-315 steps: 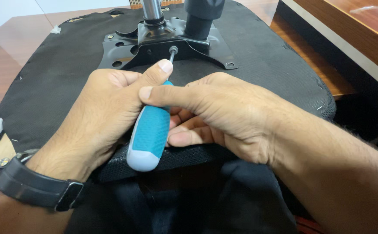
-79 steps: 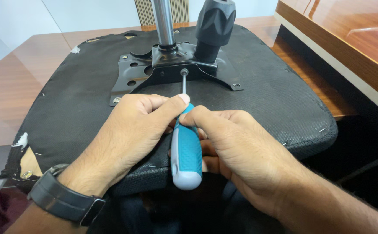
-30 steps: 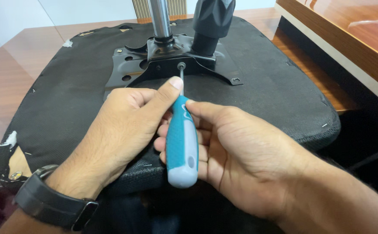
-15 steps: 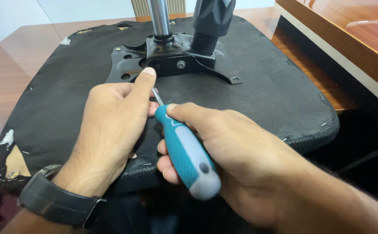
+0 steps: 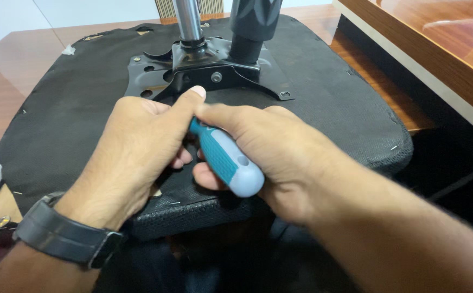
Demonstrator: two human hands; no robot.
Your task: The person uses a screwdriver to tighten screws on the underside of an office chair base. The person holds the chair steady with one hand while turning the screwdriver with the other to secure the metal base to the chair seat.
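A: Head view: right hand (image 5: pixel 280 157) wrapping around the screwdriver (image 5: pixel 227 163), fingers clamped on the handle. Left hand (image 5: pixel 139 154) closing around the front end, thumb and forefinger pinching where the shaft should be. Shaft and tip hidden under the fingers.

B: Tip sitting on anything?

A: Can't tell. Hands hovering low over the upturned chair seat (image 5: pixel 323 103), just short of the metal mounting plate (image 5: pixel 215 70). Bolt head (image 5: pixel 216 77) showing on the plate's front edge, just beyond the left thumb, uncovered.

B: Doing it well, probably: lining the shaft straight with the bolt axis, seating the tip fully before turning, pushing in with the right palm, steadying the shaft with the left fingertips. Slipping off the head looking like the main risk.

A: Agreed. Tool itself: teal ribbed grip, pale grey rounded butt cap with a small hole near the end, pointing back toward the wearer, tilted down to the right. Only one view, nothing more to report. Also showing: gas-lift column (image 5: pixel 189 21) rising from the plate, dark wristwatch (image 5: pixel 65 239) on the left wrist.
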